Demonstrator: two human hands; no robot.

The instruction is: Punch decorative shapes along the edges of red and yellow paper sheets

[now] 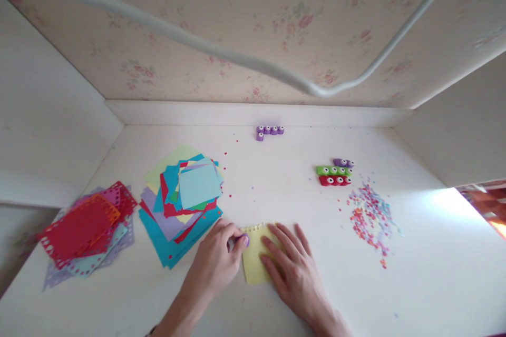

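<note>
A yellow sheet of paper (255,260) lies on the white table, with a row of small punched holes along its far edge. At its left edge my left hand (221,250) is closed around a small purple craft paper punch (245,240); the fingers hide most of the punch. My right hand (290,266) rests on the right part of the sheet with its fingers spread flat, covering that side of the paper.
Left of my hands sits a pile of coloured paper (200,187), and farther left, punched sheets (81,229). Purple punches (271,130) stand near the wall; green (335,171) and red punches (334,181) stand at right, beside scattered confetti (369,213). A white cable (253,60) hangs across the view.
</note>
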